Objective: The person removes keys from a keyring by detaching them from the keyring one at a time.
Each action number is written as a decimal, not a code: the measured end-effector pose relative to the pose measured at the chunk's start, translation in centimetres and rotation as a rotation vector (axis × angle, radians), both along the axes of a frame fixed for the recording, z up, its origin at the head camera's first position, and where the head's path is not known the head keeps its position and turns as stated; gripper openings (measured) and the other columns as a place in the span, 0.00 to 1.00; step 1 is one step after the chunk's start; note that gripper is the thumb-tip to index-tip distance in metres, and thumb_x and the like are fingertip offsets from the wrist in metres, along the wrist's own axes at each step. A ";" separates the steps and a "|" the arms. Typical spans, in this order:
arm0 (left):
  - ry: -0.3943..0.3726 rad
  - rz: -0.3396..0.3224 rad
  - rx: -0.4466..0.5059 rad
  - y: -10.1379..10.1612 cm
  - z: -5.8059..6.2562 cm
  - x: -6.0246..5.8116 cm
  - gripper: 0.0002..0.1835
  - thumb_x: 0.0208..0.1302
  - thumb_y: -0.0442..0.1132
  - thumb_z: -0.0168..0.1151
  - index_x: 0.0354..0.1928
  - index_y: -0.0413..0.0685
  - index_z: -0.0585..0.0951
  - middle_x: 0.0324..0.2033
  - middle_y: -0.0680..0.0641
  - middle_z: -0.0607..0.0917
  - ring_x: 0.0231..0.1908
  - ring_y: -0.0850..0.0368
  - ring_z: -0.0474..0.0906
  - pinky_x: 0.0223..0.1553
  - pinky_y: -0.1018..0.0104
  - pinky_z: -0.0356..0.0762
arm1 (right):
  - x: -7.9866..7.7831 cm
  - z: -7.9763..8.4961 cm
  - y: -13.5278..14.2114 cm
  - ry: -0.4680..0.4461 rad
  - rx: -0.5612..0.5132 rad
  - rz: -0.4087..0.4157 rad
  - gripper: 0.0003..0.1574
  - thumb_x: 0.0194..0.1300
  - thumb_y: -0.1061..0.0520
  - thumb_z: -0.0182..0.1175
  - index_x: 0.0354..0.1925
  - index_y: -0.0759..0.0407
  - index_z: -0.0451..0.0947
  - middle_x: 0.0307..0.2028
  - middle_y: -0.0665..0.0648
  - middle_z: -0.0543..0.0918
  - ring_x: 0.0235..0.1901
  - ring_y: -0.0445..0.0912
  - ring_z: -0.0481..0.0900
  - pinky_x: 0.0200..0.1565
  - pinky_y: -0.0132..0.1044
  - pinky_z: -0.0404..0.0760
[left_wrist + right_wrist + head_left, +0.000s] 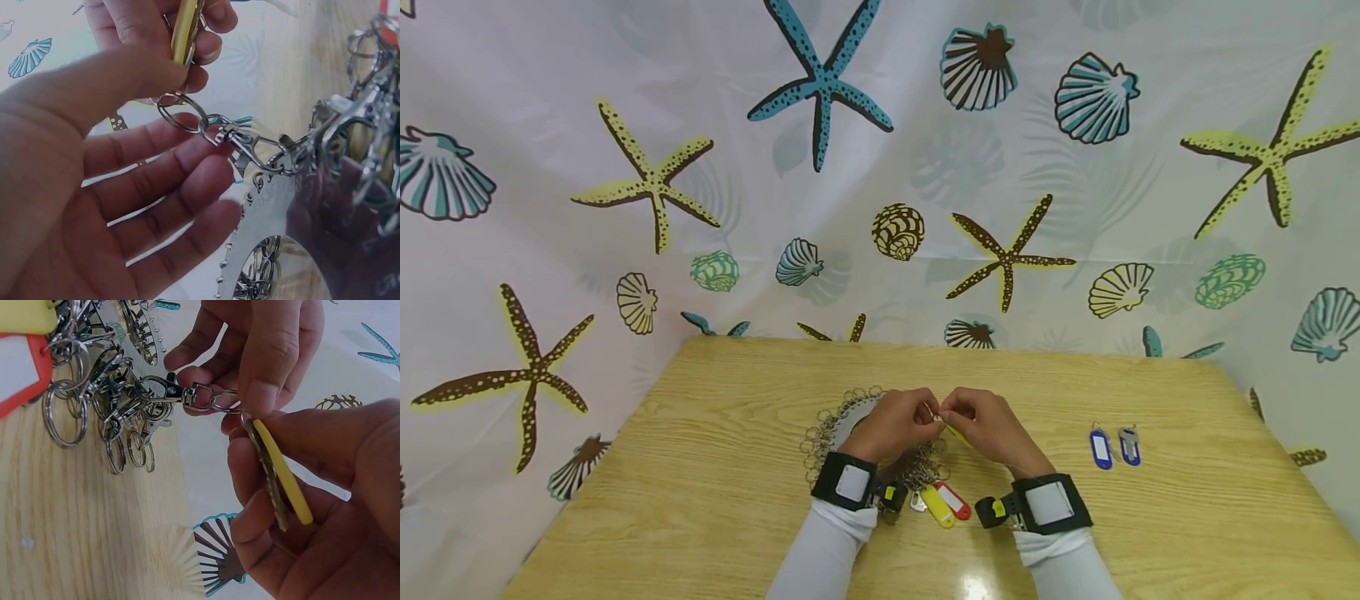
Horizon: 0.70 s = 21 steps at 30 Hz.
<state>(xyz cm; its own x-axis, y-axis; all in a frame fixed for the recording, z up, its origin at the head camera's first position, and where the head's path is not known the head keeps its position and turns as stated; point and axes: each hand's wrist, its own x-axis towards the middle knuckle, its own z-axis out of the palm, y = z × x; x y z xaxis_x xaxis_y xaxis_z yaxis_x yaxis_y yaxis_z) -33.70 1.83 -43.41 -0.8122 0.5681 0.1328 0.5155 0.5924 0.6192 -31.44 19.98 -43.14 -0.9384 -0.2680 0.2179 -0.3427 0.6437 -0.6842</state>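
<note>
Both hands meet over the far right edge of a round metal key holder (848,414) fringed with clasps and split rings. My left hand (895,425) pinches a split ring (164,114) between thumb and forefinger; its other fingers spread beneath. That ring is linked to a swivel clasp (175,392), which hooks onto the holder's rim. In my right hand (992,425) are a yellow key tag (284,472) and a key (269,472), gripped side by side between thumb and fingers. Their top end meets the split ring at the left thumb tip, which hides the joint.
Hanging at the holder's near edge are another yellow tag (937,506), a red tag (955,501) and a key (917,501). Two blue key tags (1101,450) with keys lie to the right on the wooden table (715,500). Behind stands a patterned curtain (880,167).
</note>
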 end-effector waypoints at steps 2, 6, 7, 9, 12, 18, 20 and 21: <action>0.017 0.023 -0.014 0.0 0.0 -0.1 0.10 0.66 0.45 0.61 0.42 0.48 0.83 0.32 0.52 0.84 0.30 0.63 0.79 0.32 0.69 0.78 | 0.0 0.0 0.0 0.011 0.003 0.002 0.04 0.66 0.62 0.60 0.34 0.58 0.82 0.29 0.51 0.82 0.27 0.42 0.72 0.29 0.36 0.70; 0.041 0.042 -0.040 0.0 -0.1 -0.2 0.11 0.66 0.46 0.61 0.40 0.48 0.86 0.31 0.53 0.85 0.29 0.63 0.79 0.32 0.68 0.79 | 0.1 0.1 0.0 0.025 0.001 0.010 0.03 0.66 0.62 0.61 0.34 0.57 0.81 0.30 0.51 0.82 0.27 0.43 0.73 0.29 0.36 0.71; 0.044 0.040 -0.044 0.0 -0.1 -0.2 0.11 0.66 0.46 0.61 0.39 0.48 0.86 0.31 0.53 0.86 0.29 0.64 0.80 0.33 0.68 0.79 | 0.1 0.1 0.0 0.025 0.001 0.013 0.03 0.66 0.61 0.61 0.34 0.57 0.81 0.29 0.51 0.82 0.27 0.43 0.73 0.29 0.36 0.71; 0.042 0.035 -0.047 0.0 -0.2 -0.2 0.11 0.66 0.46 0.61 0.39 0.48 0.87 0.31 0.53 0.86 0.30 0.64 0.80 0.33 0.68 0.80 | 0.1 0.1 0.1 0.027 0.002 0.022 0.03 0.66 0.61 0.61 0.34 0.56 0.81 0.29 0.51 0.82 0.27 0.42 0.73 0.29 0.36 0.71; 0.038 0.031 -0.049 0.0 -0.2 -0.2 0.11 0.66 0.46 0.62 0.39 0.48 0.86 0.31 0.53 0.86 0.30 0.64 0.80 0.33 0.69 0.79 | 0.1 0.1 0.1 0.020 0.006 0.031 0.03 0.66 0.61 0.61 0.34 0.56 0.81 0.29 0.51 0.81 0.26 0.42 0.72 0.28 0.36 0.70; 0.032 0.024 -0.053 0.0 -0.1 -0.3 0.08 0.64 0.44 0.63 0.39 0.48 0.85 0.31 0.53 0.85 0.30 0.65 0.79 0.33 0.70 0.79 | 0.1 0.1 -0.1 -0.001 0.015 0.032 0.04 0.67 0.61 0.60 0.35 0.58 0.81 0.29 0.53 0.81 0.26 0.42 0.72 0.29 0.36 0.71; 0.036 0.023 -0.054 0.0 -0.1 -0.3 0.08 0.64 0.43 0.64 0.40 0.48 0.85 0.31 0.53 0.85 0.30 0.65 0.79 0.33 0.70 0.79 | 0.1 0.1 -0.1 -0.002 0.018 0.030 0.04 0.67 0.61 0.60 0.35 0.58 0.81 0.29 0.53 0.81 0.26 0.43 0.72 0.29 0.36 0.71; 0.039 0.022 -0.054 0.0 -0.1 -0.3 0.08 0.64 0.43 0.64 0.40 0.48 0.85 0.31 0.53 0.85 0.30 0.65 0.79 0.33 0.70 0.79 | 0.1 0.2 -0.1 -0.003 0.019 0.028 0.04 0.67 0.61 0.60 0.35 0.58 0.81 0.29 0.53 0.81 0.26 0.43 0.72 0.29 0.36 0.71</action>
<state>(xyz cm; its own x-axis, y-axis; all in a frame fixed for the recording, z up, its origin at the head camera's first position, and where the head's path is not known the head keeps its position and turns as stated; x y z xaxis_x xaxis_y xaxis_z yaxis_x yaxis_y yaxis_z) -33.97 1.79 -43.52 -0.8195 0.5572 0.1341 0.5249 0.6361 0.5656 -31.29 19.87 -42.98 -0.9312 -0.2980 0.2098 -0.3586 0.6469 -0.6729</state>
